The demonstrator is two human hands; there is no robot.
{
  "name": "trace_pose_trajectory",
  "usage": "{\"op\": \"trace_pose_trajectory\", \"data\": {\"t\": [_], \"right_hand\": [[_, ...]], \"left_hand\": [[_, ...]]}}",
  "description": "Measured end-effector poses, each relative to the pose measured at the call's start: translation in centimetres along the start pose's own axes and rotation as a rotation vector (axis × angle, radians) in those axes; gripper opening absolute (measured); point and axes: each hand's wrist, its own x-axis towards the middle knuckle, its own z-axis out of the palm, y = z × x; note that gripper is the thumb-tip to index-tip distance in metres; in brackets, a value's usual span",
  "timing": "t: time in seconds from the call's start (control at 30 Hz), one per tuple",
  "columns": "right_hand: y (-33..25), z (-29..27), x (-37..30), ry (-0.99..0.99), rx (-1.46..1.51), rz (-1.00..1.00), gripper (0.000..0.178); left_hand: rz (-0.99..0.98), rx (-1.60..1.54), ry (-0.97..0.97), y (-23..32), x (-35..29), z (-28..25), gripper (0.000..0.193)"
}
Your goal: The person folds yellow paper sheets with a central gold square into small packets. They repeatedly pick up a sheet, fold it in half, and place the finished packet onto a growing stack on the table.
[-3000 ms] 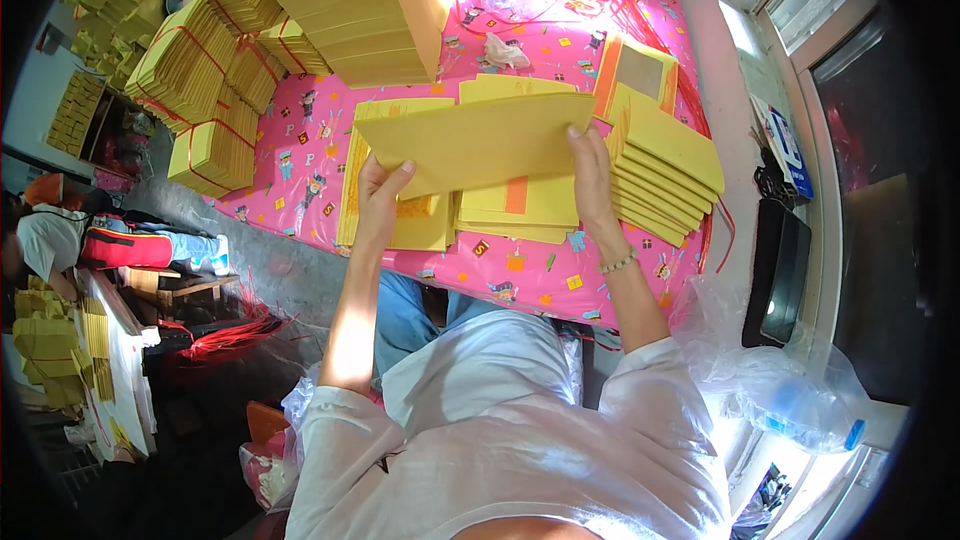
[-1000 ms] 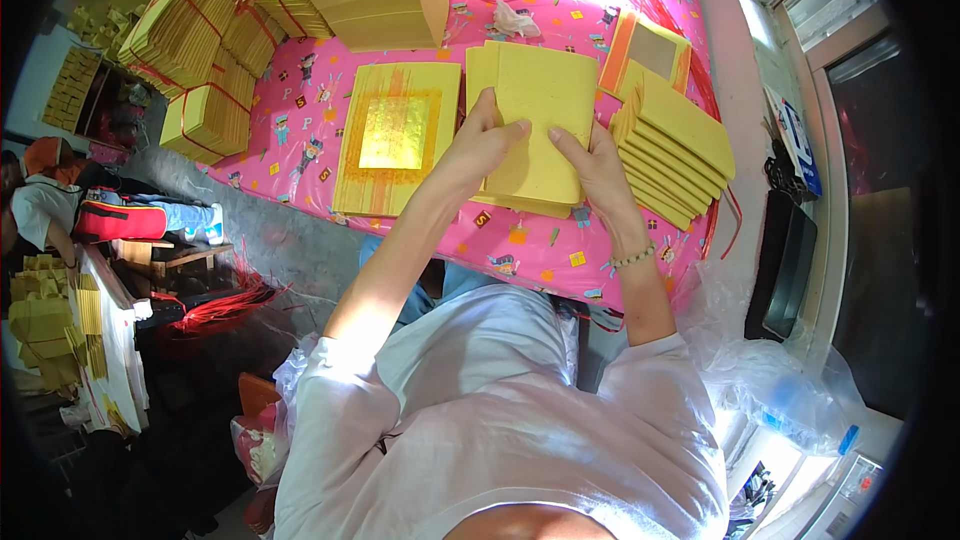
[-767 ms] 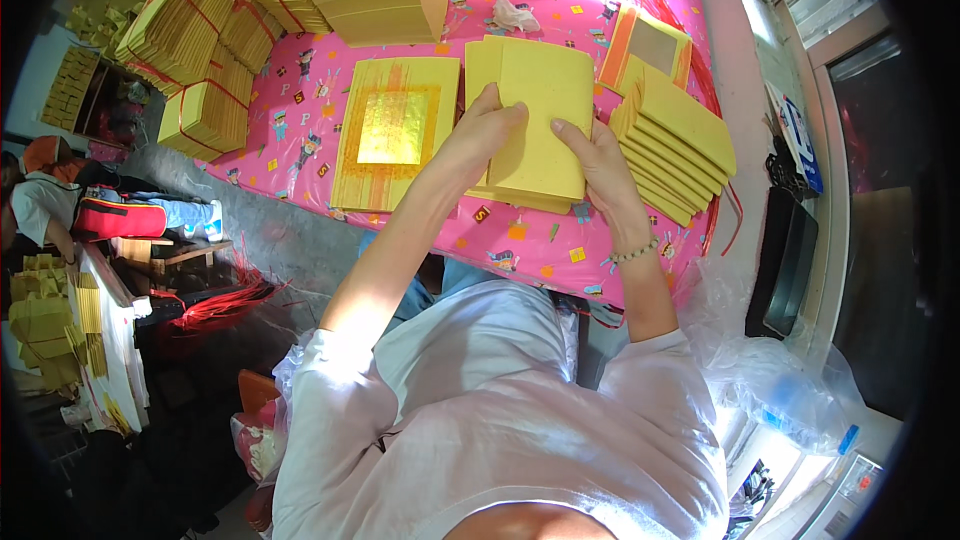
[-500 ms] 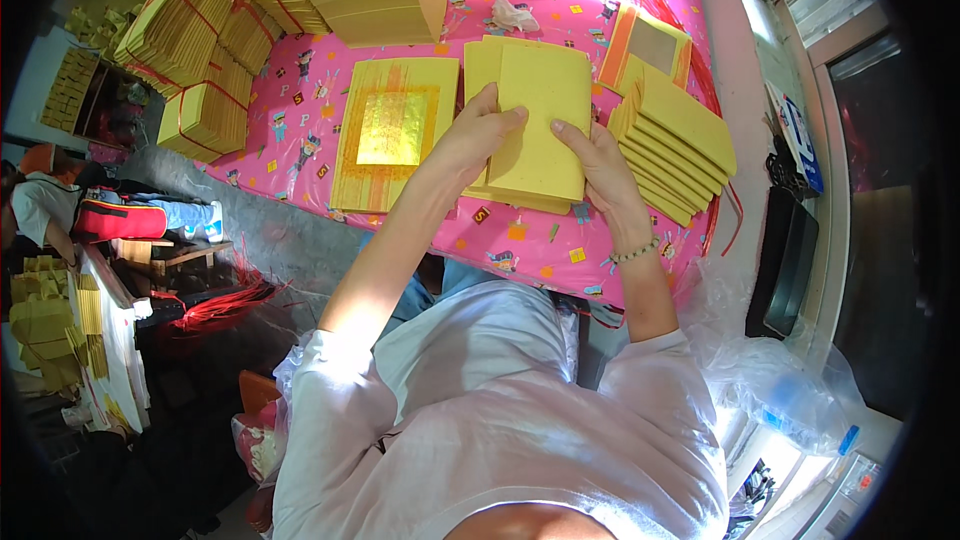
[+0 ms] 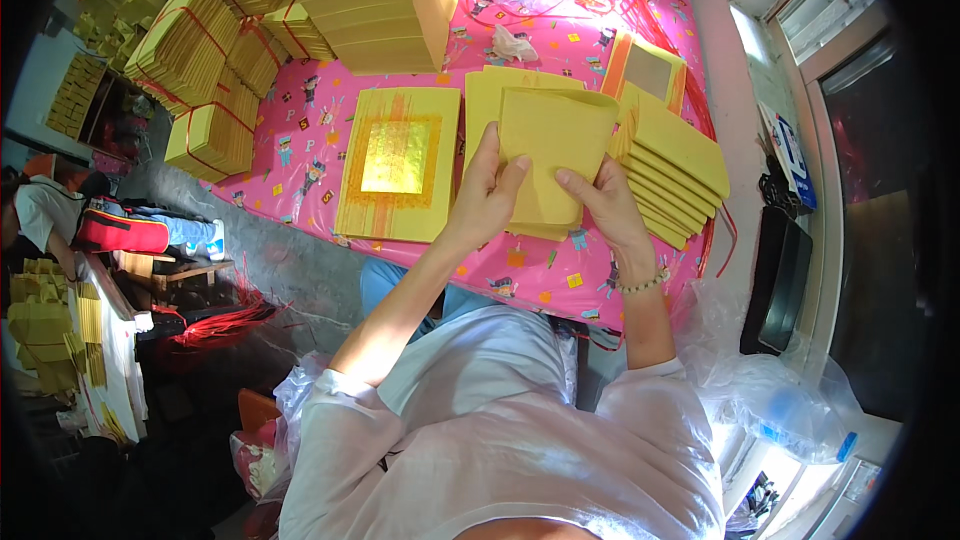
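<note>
A folded wad of yellow paper point(image 5: 555, 130) is held between my two hands, tilted slightly, its upper right corner curling. My left hand point(image 5: 488, 195) grips its lower left edge, thumb pressed on the front. On the opposite side, my right hand point(image 5: 610, 208) pinches the lower right edge, also thumb on top. Behind and under it lies a flat pile of yellow paper point(image 5: 485, 105) on the table. Left of that lies a yellow sheet pile with a gold foil square point(image 5: 400, 155) and orange markings. Several folded yellow bundles point(image 5: 680, 155) overlap in a fanned row beside my right hand.
The table has a pink patterned cover point(image 5: 300, 165). Tied yellow paper bundles point(image 5: 190, 50) and a tall stack point(image 5: 360, 0) stand at the back left. Red strings point(image 5: 640, 0) trail along the right edge near a crumpled tissue point(image 5: 513, 44). Another person point(image 5: 50, 205) is at far left.
The folded wad has been raised off the pile and tilted, its upper right corner now curling. Both hands remain on it. The whole view has shifted slightly, with the table lower in the picture.
</note>
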Motion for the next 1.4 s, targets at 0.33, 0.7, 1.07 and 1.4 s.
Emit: {"op": "trace_pose_trajectory", "data": {"t": [0.33, 0.7, 1.07, 1.4], "right_hand": [[-1.1, 0.0, -0.9, -0.032, -0.052, -0.036, 0.041], [-1.3, 0.2, -1.1, 0.014, -0.052, -0.021, 0.034], [-0.8, 0.5, 0.1, 0.042, 0.017, 0.1, 0.032], [0.0, 0.7, 0.1, 0.09, 0.108, 0.09, 0.033]], "left_hand": [[0.042, -0.039, -0.027, 0.6, -0.7, 0.2, 0.037], [0.038, -0.004, 0.002, 0.1, -0.6, 0.5, 0.039], [-0.413, -0.156, 0.013, 0.7, 1.5, -0.6, 0.039], [-0.425, -0.162, 0.019, 0.3, 1.5, -0.4, 0.036]]}}
